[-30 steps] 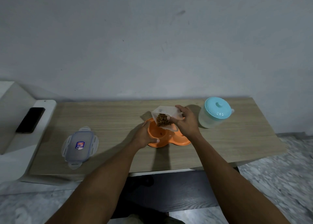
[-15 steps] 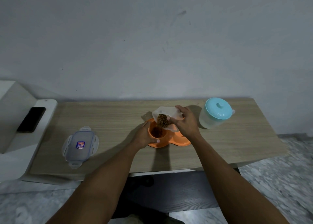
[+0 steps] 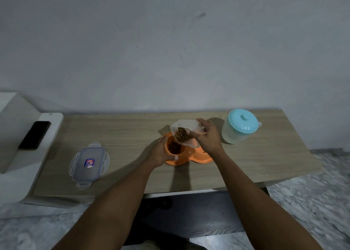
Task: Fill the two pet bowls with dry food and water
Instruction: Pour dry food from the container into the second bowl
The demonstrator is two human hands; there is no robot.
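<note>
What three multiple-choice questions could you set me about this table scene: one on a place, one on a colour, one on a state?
1. Where does the clip-on lid lie?
A. On the table, left of the orange bowls
B. On the floor
C. On a chair

2. What colour is the top of the jug?
A. Red
B. Light blue
C. Black

3. What state is the left one of the orange bowls in?
A. Empty
B. Full of water
C. Holding brown dry food

Answers:
1. A, the lid lies flat on the wood, well to the left of both hands.
2. B, the jug's round top is pale blue over a whitish body.
3. C, brown pieces sit in it, while the right hand tilts a clear container above it and the left hand grips its rim.
</note>
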